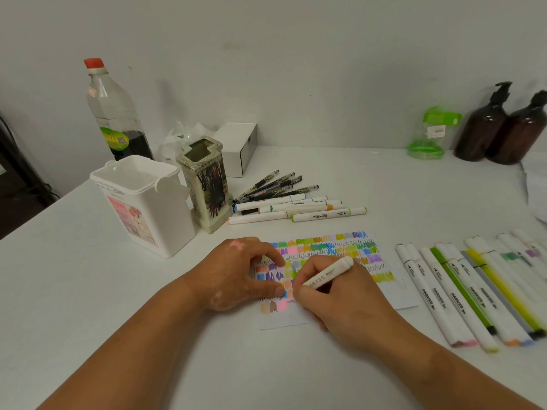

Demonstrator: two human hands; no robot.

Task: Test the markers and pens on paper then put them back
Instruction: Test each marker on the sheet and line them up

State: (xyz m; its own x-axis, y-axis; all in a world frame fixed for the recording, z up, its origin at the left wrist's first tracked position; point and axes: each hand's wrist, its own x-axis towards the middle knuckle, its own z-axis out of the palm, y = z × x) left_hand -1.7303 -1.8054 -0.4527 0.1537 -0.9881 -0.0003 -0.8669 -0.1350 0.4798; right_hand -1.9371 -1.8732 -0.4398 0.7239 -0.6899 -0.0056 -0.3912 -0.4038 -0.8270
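Right hand point(340, 303) is on the marker point(328, 275) now, fingers point(306, 294) curled round the lower barrel in a writing grip. It is a stubby white marker with small printing along the side and a soft pink cap at the upper end, and that end tilts up and away to the right. The tip is down at the paper point(396, 294), hidden behind the fingertips, right beside a glowing pink patch near the sheet's lower left.

Left hand point(236, 270) holds nothing: its forefinger and thumb are bent, with their tips pressing the left edge of the sheet flat on the desk point(118, 306).

The paper lies in the middle of the desk, crowded with rows of colour swatches in greens, blues, purples, oranges and pinks, with thin black squiggle lines running between them.

On the right, a row of white markers point(461, 294) lies side by side, a green and a yellow barrel among them. Farther back sits a heap of markers and black pens point(296, 205), just beside a ceramic holder point(207, 184) and a white tub point(148, 202).
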